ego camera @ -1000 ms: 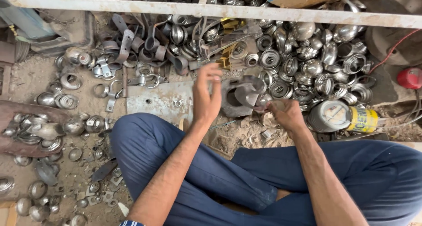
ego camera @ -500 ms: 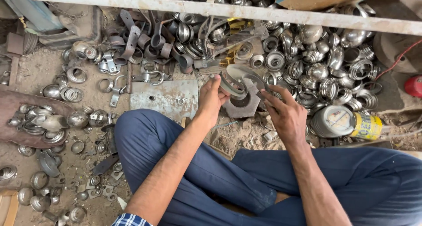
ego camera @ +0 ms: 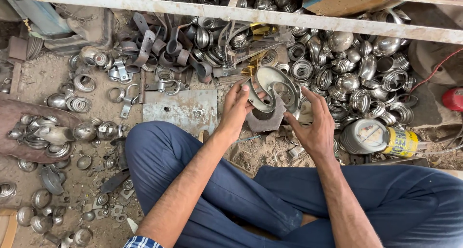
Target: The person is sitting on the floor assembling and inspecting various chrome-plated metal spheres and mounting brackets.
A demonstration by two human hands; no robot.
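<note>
- Left hand [ego camera: 237,106]: closed on the left edge of the scroll [ego camera: 271,90], a curved S-shaped strip of bright metal at centre frame. The grip is narrow, with fingers wrapped over the rim; judged, this steadies the piece so it does not rock.
- Right hand [ego camera: 312,127]: fingers spread and bent, tips at the right side of the scroll. Whether it clamps the piece or only touches it cannot be told.
- Scroll: held tilted, just above a dark block [ego camera: 268,118] that lies on the floor [ego camera: 43,79]. Its lower curve is near or on the block; contact cannot be told. Judged, the block serves as a firm rest under the work.
- Plate [ego camera: 178,110]: flat grey sheet, left of centre, lying on the floor beside the left knee, within reach of the left hand.
- Rings [ego camera: 366,79]: a dense heap of pressed rings and domes, upper right of the frame, just beyond the right hand. Judged, stock is kept close for short reaches.
- Brackets [ego camera: 154,50]: bent strips and clamps, upper centre-left, heaped apart from the rings.
- Caps [ego camera: 43,137]: small domed parts, left edge.
- Can [ego camera: 383,139]: lying on its side, right of centre, near the right forearm.
- Bar [ego camera: 241,14]: pale bar crossing the top of the frame above the heaps.
- Legs [ego camera: 231,200]: crossed in blue trousers, lower frame; the person sits on the floor with the work between the knees.
</note>
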